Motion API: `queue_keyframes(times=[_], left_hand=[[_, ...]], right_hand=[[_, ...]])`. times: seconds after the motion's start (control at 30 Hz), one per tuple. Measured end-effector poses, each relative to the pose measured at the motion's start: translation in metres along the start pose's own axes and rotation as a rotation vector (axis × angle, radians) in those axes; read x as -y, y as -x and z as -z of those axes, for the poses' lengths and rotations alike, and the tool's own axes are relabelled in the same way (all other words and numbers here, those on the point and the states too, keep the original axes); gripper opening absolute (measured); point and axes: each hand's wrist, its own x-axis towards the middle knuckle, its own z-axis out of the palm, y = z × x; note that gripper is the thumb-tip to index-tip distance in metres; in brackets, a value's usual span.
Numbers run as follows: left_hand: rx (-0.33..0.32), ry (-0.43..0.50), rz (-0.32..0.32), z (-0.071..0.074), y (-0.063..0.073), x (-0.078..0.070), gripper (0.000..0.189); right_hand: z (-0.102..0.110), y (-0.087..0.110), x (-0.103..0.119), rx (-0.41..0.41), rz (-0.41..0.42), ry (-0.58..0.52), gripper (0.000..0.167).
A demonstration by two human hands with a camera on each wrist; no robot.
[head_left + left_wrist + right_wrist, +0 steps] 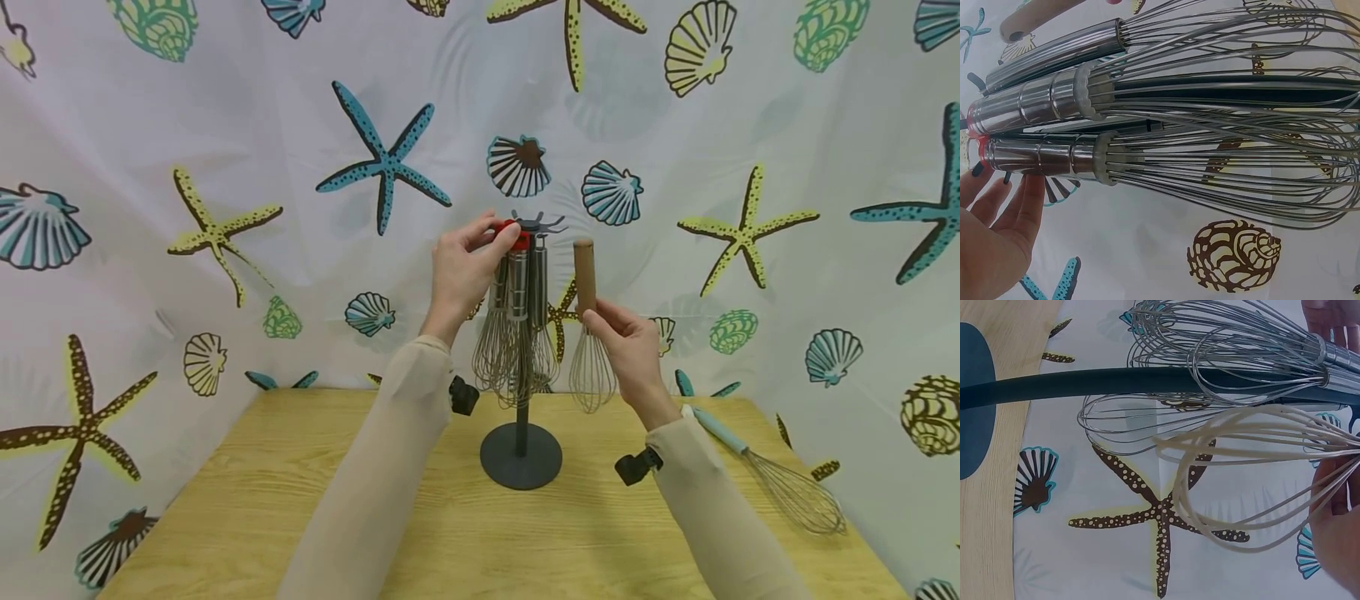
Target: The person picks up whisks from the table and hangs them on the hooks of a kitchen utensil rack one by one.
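My left hand (463,265) is at the top of a dark whisk stand (521,467), its thumb and fingers pinching the red end of a steel-handled whisk (517,287). In the left wrist view two red-ended whisks hang side by side, the fingers touching the nearer one (1047,156). Another steel whisk (540,283) hangs to its right. My right hand (633,350) grips a wooden-handled whisk (584,275) low on its handle, wires down, beside the stand and apart from it. Its pale wires (1260,434) show close up in the right wrist view.
A whisk with a light blue handle (722,429) lies on the wooden table (300,483) at the right, partly behind the right forearm. Curved hooks (553,225) stick out from the stand's top. A shell-and-starfish curtain (262,125) hangs behind and along the sides.
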Motion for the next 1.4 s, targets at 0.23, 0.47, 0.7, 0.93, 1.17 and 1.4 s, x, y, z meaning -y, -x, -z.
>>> queue_keyframes(times=[0.23, 0.47, 0.7, 0.93, 1.17, 1.4], left_hand=[[0.008, 0.001, 0.006, -0.002, 0.0, -0.001, 0.044], [-0.004, 0.012, 0.005, -0.003, 0.0, 0.001, 0.044], [-0.015, 0.012, 0.028, -0.003, 0.001, 0.0, 0.048], [-0.017, 0.015, 0.028, -0.005, 0.0, -0.001, 0.048], [-0.013, 0.014, 0.026, -0.006, -0.001, -0.001, 0.05], [-0.017, 0.012, 0.026, -0.006, -0.001, -0.001, 0.046]], right_hand=[[0.0, -0.005, 0.002, -0.014, 0.006, -0.009, 0.042], [-0.004, -0.013, 0.006, -0.021, -0.007, 0.004, 0.042], [-0.007, -0.017, 0.01, -0.017, -0.023, -0.003, 0.042], [-0.006, -0.021, 0.013, -0.016, -0.017, 0.006, 0.041], [-0.007, -0.022, 0.017, -0.003, 0.002, 0.003, 0.04], [-0.01, -0.022, 0.018, 0.024, -0.008, 0.0, 0.042]])
